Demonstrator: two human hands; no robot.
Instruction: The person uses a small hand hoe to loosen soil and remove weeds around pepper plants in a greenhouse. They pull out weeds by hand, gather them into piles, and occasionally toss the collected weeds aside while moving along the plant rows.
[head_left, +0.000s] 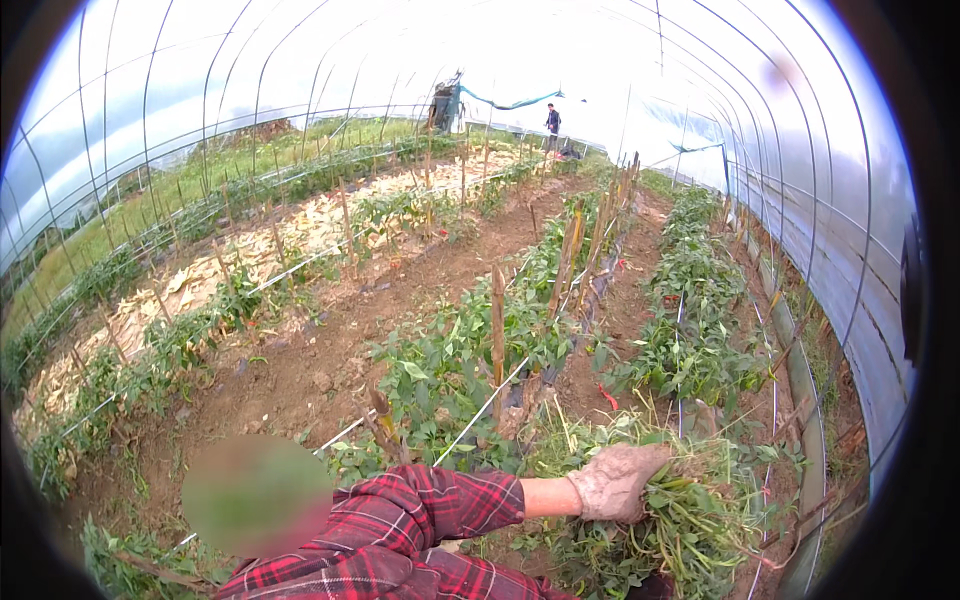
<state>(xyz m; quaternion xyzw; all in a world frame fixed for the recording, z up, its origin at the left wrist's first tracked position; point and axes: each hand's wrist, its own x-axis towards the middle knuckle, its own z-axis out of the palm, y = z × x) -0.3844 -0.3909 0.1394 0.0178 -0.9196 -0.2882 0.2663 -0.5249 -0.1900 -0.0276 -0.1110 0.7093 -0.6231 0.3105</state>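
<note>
My left hand (619, 482), in a soil-stained pale glove, reaches out to the right from a red plaid sleeve. Its fingers are closed on a bunch of green weeds and stems (686, 517) at the lower right. Loose grass spreads above and around the hand. Below it, a second plaid sleeve (487, 576) runs along the bottom edge. My right hand is out of view, below the frame or behind the greenery. Pepper plants (442, 375) with wooden stakes (498, 330) stand just beyond my left arm.
Inside the plastic tunnel, rows of pepper plants (690, 300) run away, with white strings and bare soil paths (315, 375) between them. A red pepper (608, 397) lies on the soil. A pale rail (802, 397) edges the right side. Far off stands a person (553, 124).
</note>
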